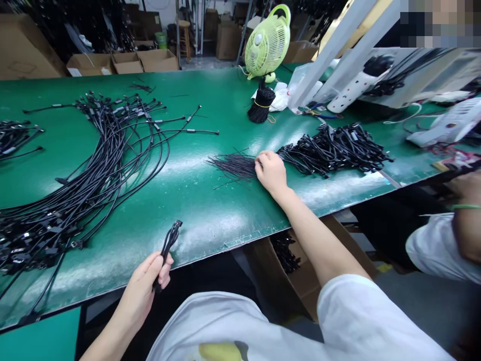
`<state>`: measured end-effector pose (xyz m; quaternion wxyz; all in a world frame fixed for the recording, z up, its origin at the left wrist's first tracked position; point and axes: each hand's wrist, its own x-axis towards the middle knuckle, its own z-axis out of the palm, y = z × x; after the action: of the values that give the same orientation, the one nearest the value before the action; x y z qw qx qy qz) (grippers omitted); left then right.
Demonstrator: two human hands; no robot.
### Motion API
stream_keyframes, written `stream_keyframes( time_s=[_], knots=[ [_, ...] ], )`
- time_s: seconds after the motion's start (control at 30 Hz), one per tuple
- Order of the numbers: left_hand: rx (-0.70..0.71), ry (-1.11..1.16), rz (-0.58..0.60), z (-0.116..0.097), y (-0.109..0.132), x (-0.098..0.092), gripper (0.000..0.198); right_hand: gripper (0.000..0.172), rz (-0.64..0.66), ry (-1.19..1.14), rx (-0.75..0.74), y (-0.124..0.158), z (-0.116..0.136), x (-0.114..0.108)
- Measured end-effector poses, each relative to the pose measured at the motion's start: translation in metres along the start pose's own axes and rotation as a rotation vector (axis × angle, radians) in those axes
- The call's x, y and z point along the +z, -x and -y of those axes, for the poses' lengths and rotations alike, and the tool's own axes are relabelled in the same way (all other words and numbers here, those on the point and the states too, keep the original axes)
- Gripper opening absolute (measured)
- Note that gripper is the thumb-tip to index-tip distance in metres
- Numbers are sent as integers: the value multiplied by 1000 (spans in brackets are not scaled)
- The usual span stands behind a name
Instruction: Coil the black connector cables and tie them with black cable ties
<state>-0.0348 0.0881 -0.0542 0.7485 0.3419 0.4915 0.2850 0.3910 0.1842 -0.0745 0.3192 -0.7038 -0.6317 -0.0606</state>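
My left hand (pixel 145 286) is raised over the front edge of the green workbench (pixel 195 210), gripping a black cable end with a moulded connector (pixel 169 245). My right hand (pixel 271 173) presses down on and grips a bundle of black cables, with thin bare-looking wire ends (pixel 233 168) fanning out to its left and a heap of connectors (pixel 334 150) to its right. A long spread of black cables with connectors (pixel 101 165) lies on the bench at the left, beyond my left hand.
A yellow-green fan (pixel 267 45) and an upright tied wire bundle (pixel 261 103) stand at the bench's back. A white power strip (pixel 356 85) sits behind metal struts. A co-worker's arm and sleeve (pixel 439 245) are at the right. An open cardboard box (pixel 289 265) sits below the bench edge.
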Motion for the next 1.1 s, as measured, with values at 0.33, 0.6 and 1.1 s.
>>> stream_keyframes(
  time_s=[0.33, 0.6, 1.1],
  knots=[
    [130, 112, 85, 5, 3, 18, 52, 13, 517, -754, 31, 123, 201, 6],
    [513, -470, -141, 4, 7, 2, 26, 26, 309, -286, -737, 133, 241, 2],
    [73, -221, 90, 10, -5, -13, 21, 43, 93, 85, -1473, 95, 254, -1]
  ],
)
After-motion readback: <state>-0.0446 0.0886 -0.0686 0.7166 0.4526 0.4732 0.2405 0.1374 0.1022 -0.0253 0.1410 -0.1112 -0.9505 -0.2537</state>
